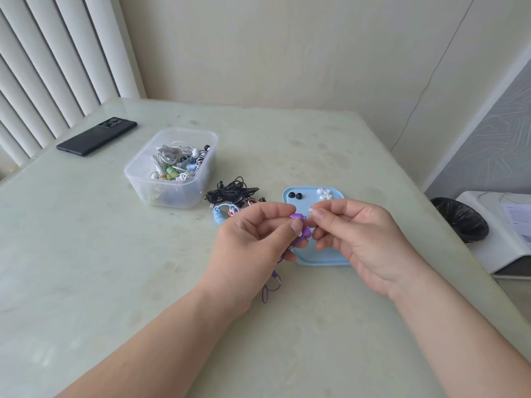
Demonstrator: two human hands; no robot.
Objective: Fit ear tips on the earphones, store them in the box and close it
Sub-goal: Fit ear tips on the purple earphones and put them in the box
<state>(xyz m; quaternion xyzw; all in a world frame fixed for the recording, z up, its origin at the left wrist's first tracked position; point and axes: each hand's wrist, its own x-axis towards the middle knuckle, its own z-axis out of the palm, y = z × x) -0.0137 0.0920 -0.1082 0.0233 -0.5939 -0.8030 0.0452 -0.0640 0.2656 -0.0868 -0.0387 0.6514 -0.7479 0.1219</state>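
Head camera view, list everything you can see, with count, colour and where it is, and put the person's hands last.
Clear plastic box: one, transparent, table centre-left, holding tangled earphones.
Black smartphone: one, black, far left of the table.
Black wired earphones: one tangled bundle, black, right of the box.
Light blue coiled earphones: one, light blue, beside the black bundle, behind the left hand.
Light blue plastic lid: one, light blue, flat on the table under the hands.
Black ear tips: two, black, on the lid's far left.
White ear tips: a small cluster, white, on the lid's far right.
Purple earphones: one pair, purple, cable hanging down.
Black bin: one, black, right of the table.
Left hand: holds the purple earphones.
Right hand: pinches a small pale tip against the earbud.
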